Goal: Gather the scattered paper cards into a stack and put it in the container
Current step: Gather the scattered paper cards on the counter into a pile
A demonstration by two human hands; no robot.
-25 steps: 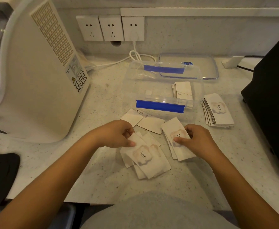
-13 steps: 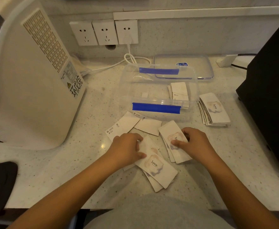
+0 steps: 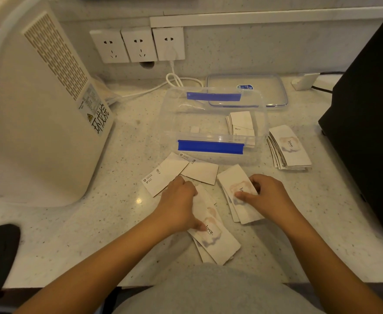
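Head view: near the countertop's (image 3: 95, 223) front edge, our left hand (image 3: 181, 205) presses flat on loose cards (image 3: 217, 243); our right hand (image 3: 265, 196) grips a small stack (image 3: 235, 189). The clear container (image 3: 210, 123) sits just behind, some cards inside.

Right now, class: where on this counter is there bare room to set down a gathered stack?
Bare counter lies between the white appliance and the container, and also right of the right hand, below the side stack. It is crowded directly before the container, where the left hand works among loose cards.
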